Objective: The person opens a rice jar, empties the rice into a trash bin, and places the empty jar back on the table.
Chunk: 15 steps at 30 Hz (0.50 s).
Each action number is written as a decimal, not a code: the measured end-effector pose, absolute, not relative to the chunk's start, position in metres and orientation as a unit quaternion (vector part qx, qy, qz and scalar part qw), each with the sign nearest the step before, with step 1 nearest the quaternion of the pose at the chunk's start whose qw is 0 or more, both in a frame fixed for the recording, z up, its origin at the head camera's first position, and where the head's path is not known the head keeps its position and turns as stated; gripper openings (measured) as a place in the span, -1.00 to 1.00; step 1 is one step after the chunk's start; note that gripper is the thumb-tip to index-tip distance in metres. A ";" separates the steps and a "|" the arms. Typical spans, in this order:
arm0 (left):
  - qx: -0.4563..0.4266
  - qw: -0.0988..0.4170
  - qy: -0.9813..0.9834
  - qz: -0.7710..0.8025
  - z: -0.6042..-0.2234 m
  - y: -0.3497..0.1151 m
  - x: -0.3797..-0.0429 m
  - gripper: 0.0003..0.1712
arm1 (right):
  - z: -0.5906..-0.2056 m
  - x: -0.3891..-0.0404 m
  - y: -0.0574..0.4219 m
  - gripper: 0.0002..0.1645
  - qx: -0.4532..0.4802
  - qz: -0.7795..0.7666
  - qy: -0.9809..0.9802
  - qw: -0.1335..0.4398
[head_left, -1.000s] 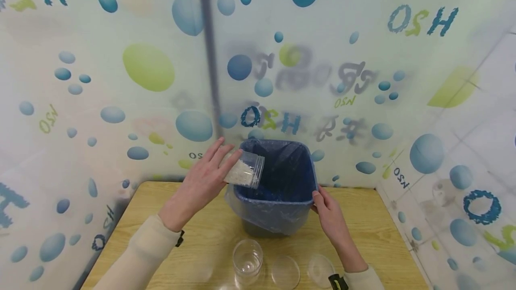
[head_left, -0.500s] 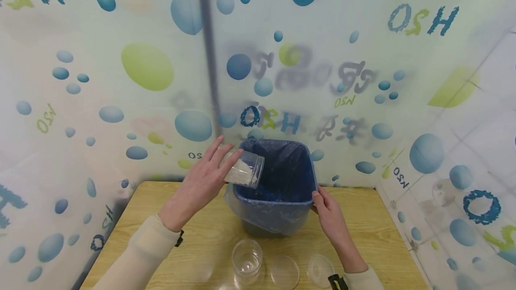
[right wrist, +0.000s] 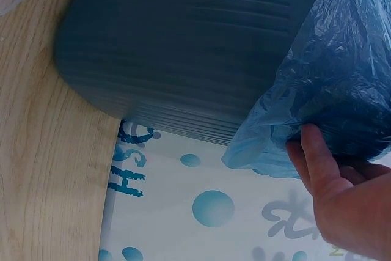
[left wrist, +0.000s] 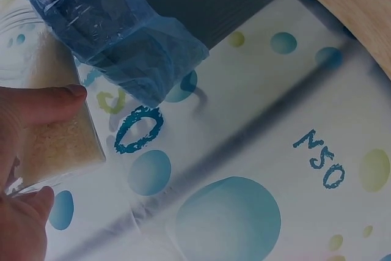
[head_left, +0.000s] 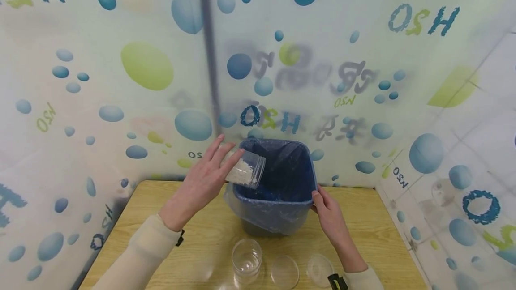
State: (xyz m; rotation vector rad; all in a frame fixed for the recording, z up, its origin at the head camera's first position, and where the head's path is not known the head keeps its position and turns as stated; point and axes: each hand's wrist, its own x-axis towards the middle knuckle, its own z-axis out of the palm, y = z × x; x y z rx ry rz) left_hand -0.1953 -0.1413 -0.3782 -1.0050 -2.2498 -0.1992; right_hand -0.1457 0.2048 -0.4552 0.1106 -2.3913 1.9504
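Note:
My left hand (head_left: 201, 185) grips a clear plastic jar (head_left: 251, 171) tipped on its side, its mouth at the left rim of a blue waste bin (head_left: 278, 202). White, rice-like grains (left wrist: 61, 139) lie inside the jar. In the left wrist view, thumb and finger wrap the jar. A translucent blue bin liner (head_left: 278, 216) is folded over the bin's rim. At the bin's right front corner, my right hand (head_left: 332, 218) holds the rim through the liner, as the right wrist view (right wrist: 348, 194) also shows.
A second clear jar (head_left: 247, 258) stands upright on the wooden table (head_left: 201, 236) in front of the bin. Two clear round lids (head_left: 285, 272), (head_left: 320, 270) lie to its right. A patterned curtain (head_left: 153, 115) hangs behind and beside the table.

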 end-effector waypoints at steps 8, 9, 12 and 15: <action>-0.383 0.328 -0.860 -0.076 -0.379 -0.141 -0.195 0.01 | -0.455 -0.146 0.205 -0.36 0.037 0.632 -0.774 0.029; -0.383 0.329 -0.860 -0.077 -0.379 -0.141 -0.195 0.00 | -0.455 -0.146 0.204 -0.36 0.037 0.632 -0.773 0.028; -0.385 0.331 -0.858 -0.077 -0.379 -0.141 -0.195 0.01 | -0.455 -0.146 0.204 -0.36 0.038 0.634 -0.772 0.028; -0.384 0.330 -0.859 -0.079 -0.378 -0.141 -0.195 0.05 | -0.454 -0.146 0.204 -0.36 0.039 0.634 -0.772 0.027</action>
